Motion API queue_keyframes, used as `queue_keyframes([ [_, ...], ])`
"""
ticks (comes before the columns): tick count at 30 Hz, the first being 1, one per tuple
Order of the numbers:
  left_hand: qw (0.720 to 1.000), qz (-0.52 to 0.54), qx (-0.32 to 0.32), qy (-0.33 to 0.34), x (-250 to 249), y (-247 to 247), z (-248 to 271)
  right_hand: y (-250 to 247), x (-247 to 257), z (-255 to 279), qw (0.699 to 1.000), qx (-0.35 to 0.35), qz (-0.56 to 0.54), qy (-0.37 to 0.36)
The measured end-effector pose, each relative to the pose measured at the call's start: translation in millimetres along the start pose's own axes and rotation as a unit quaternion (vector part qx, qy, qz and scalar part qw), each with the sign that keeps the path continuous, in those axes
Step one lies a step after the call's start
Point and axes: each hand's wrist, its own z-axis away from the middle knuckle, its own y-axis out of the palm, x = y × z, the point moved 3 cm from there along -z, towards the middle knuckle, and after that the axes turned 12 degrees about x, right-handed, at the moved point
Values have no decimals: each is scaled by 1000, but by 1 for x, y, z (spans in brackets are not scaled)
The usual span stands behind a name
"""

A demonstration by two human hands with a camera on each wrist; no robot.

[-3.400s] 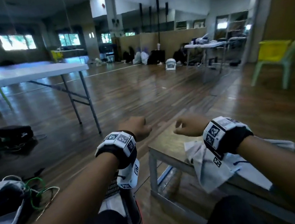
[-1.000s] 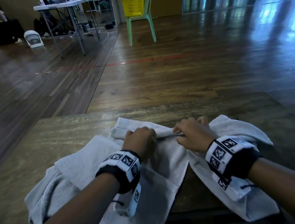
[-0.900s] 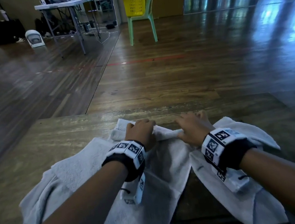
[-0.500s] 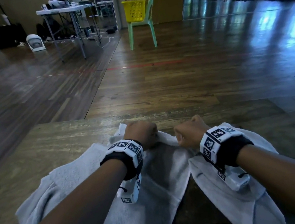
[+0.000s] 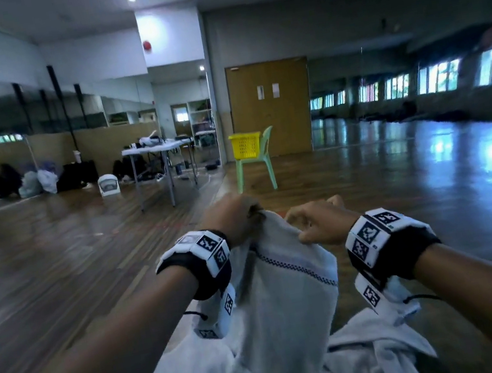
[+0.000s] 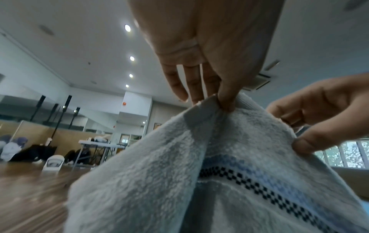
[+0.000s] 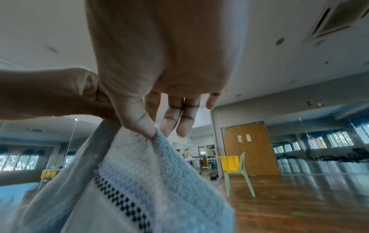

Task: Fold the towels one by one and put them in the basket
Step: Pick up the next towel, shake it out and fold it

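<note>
A pale grey towel with a dark checkered stripe hangs in the air in front of me. My left hand pinches its top edge between thumb and forefinger. Close beside it, my right hand pinches the same edge a little to the right, thumb against forefinger. The stripe shows in both wrist views on the towel. More pale towels lie heaped below on the wooden bench. The yellow basket stands far off on a green chair.
The green chair stands in front of a brown double door. A folding table with gear is at the left back, and bags lie along the wall. Wooden floor stretches all round.
Both hands have lifted the towel off the bench, gripping its top edge. My head has tilted up, so the room and the basket are now in the middle of the view.
</note>
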Motion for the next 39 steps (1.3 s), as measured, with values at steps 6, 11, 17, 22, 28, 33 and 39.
queue_keyframes([
  [6,999,-19,-42,14,-32,-100,25,-82,30,43,994,-43,-98,-39],
  [11,995,-27,-82,41,-53,-147,51,-109,50,72,983,-48,-152,-87],
  [17,994,-39,-80,58,-65,-165,78,-129,63,103,976,-88,-176,-95],
  [22,996,-8,-71,52,-72,-166,94,-139,63,125,978,-54,-172,-102],
  [28,993,-101,-45,36,-77,-154,104,-152,47,155,981,-72,-146,-102],
  [33,979,-200,-19,-39,-55,-148,113,-170,31,173,985,-135,-76,-78],
  [39,974,-219,-7,-58,-45,-169,133,-180,30,199,975,-213,-2,-59],
])
